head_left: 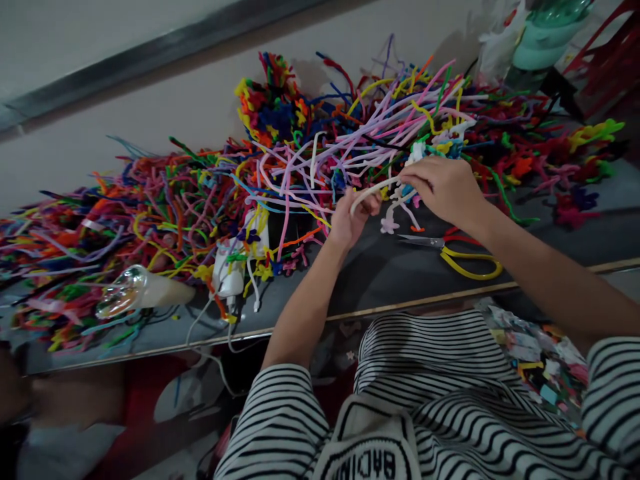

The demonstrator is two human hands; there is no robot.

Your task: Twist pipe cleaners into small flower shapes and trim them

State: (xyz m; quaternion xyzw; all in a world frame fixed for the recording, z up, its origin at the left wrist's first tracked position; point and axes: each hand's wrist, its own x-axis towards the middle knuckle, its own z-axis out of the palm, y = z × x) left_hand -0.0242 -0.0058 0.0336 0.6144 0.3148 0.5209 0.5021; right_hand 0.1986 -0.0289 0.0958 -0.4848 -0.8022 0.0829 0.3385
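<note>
A white pipe cleaner (376,188) curves between my two hands over the front of the dark table (370,283). One end is pinched in the fingers of my right hand (445,190). My left hand (349,217) is closed around the other end, its fingertips partly hidden. Just beyond the hands lies a heap of lilac and pink pipe cleaners (350,143). Below my right hand, scissors with red and yellow handles (473,263) rest with their blades pointing left. A small pale flower shape (389,223) sits between the hands and the scissors.
Tangled coloured pipe cleaners (165,200) cover the table's left and back. A white charger with a cable (230,270) and a clear-and-cream bottle-like object (150,293) lie near the front edge. A green container (547,40) stands at back right. Another person's limb (75,393) shows lower left.
</note>
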